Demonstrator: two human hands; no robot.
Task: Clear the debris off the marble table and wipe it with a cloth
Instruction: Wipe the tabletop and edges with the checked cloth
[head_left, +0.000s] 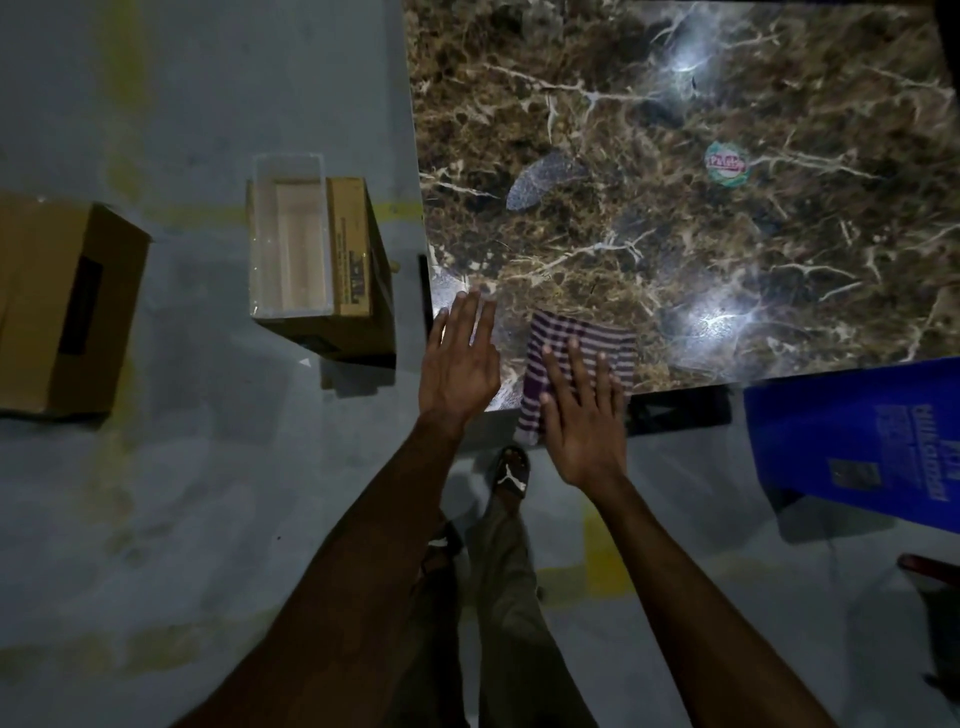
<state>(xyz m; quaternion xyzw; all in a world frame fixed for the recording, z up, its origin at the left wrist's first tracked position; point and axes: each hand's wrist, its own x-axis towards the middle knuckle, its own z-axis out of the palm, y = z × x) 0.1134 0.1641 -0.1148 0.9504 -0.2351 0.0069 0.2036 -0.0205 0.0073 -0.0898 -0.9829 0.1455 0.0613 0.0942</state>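
Both bare forearms reach forward and up from bottom of view, roughly parallel, converging slightly toward the hands. Left hand (460, 358) flat, palm down, fingers straight and close together, tips pointing away from body, thumb tucked along its left side; holds nothing. Right hand (582, 415) also palm down, fingers straight and spread apart, thumb out to the left, pressing flat on the cloth (582, 338) beneath it. Right hand sits nearer the body than the left; the two are just beside each other, not touching. Below the arms: legs in trousers, one foot in a sandal (511, 474) forward
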